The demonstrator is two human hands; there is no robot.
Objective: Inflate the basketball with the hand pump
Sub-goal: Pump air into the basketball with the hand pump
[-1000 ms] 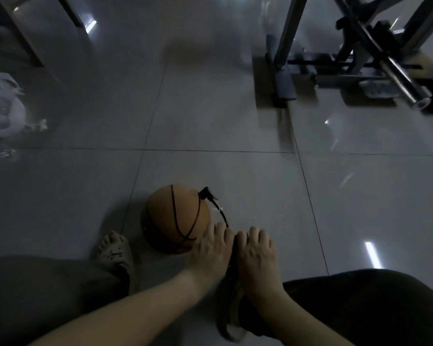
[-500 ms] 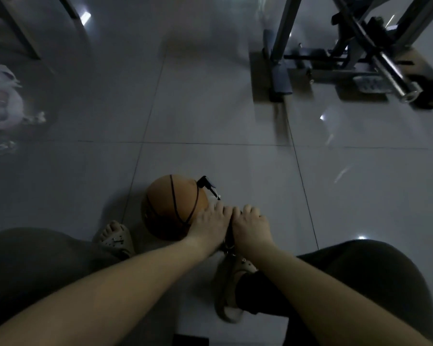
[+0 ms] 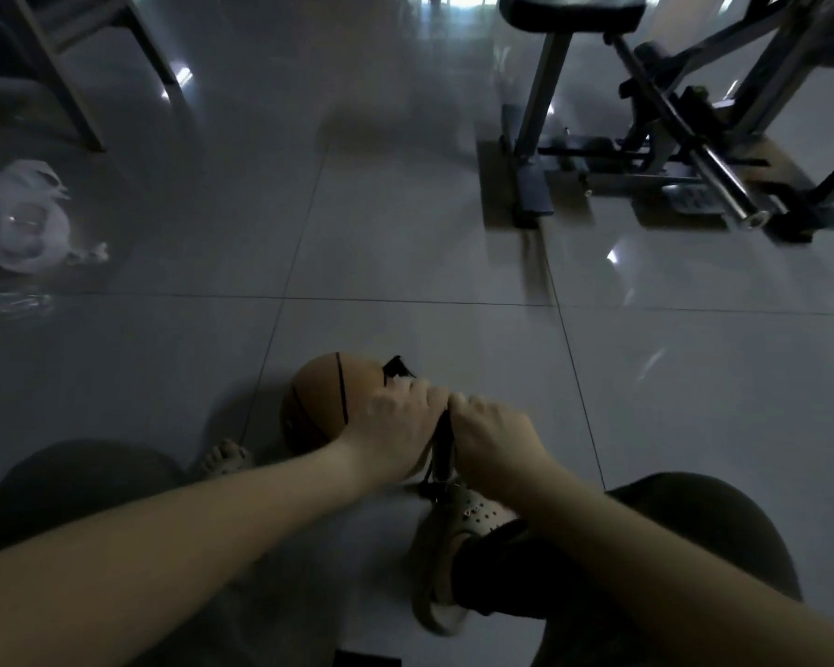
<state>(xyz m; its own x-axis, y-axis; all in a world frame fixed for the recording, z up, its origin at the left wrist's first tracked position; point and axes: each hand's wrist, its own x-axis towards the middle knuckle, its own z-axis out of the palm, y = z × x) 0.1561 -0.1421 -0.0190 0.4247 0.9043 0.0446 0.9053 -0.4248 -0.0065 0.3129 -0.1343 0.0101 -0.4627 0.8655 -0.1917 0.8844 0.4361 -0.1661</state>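
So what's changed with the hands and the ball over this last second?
The left hand and right hand, gripping the pump, have drawn its handle upward, baring the dark shaft. The basketball stayed on the floor, hose attached.

I'm looking down into what seems, in this dim light, a room at home used for exercise: glossy grey floor tiles (image 3: 396,223), a steel-framed workout machine (image 3: 665,151) with a padded seat (image 3: 569,12), and a white plastic bag (image 3: 22,219) lying near furniture legs (image 3: 63,89).
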